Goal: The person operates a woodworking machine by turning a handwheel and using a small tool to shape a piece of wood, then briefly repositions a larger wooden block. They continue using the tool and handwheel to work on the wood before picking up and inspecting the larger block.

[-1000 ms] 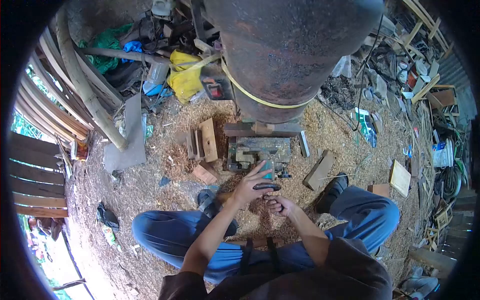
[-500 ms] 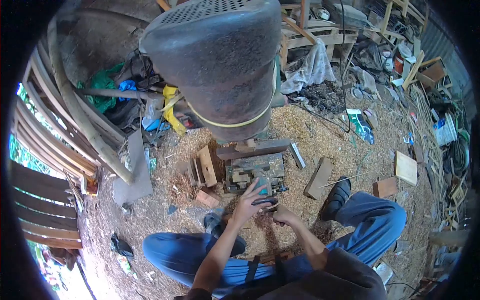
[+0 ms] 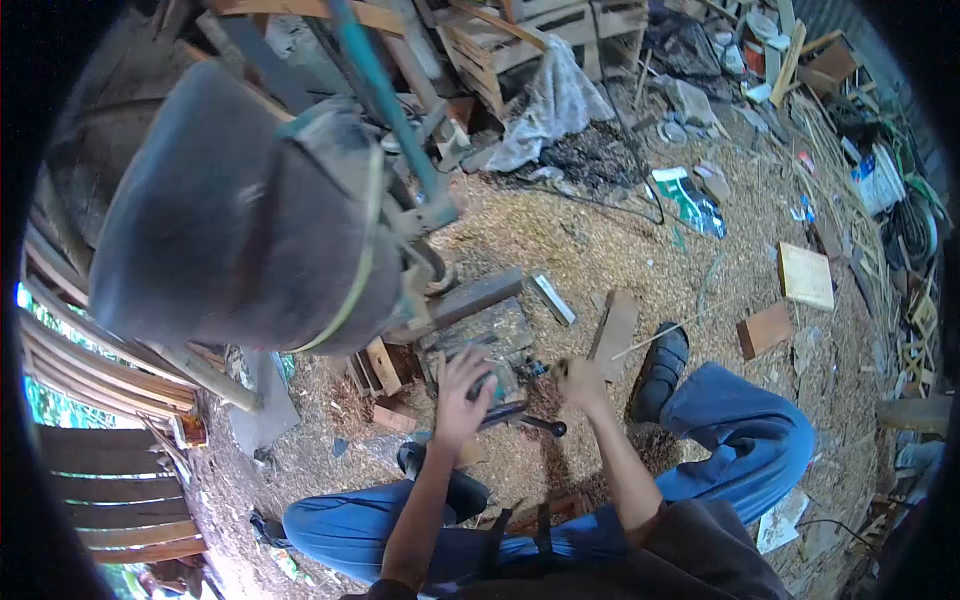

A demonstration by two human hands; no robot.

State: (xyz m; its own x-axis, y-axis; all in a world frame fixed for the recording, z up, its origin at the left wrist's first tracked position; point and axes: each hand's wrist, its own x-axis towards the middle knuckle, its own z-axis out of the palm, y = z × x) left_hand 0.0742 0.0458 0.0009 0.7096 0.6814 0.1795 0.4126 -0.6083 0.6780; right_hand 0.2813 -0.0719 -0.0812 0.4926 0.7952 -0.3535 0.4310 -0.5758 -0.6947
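Observation:
Before me stands a vise-like metal base [image 3: 490,340] under a big dark machine housing [image 3: 250,220], with a dark bar [image 3: 478,298] lying across its back. My left hand [image 3: 463,395] rests over the front left of the base, fingers stretched out and apart. A dark handle [image 3: 505,412] with a round black knob [image 3: 556,428] juts out just right of its wrist. My right hand [image 3: 582,386] is at the right side of the base, beside a small screw end there. Its fingers are curled and slightly smeared; I cannot tell what is in them.
Wood blocks [image 3: 383,366] stand left of the base. To the right lie a longer block [image 3: 614,335], a thin stick [image 3: 655,337], a reddish block [image 3: 765,330] and a pale board [image 3: 806,276]. Wood shavings cover the ground. My sandalled foot [image 3: 660,372] is close to the right.
The view has swung, so the machine housing now appears further left. My hands have moved apart: the left now lies spread over the base, the right has gone to its right side.

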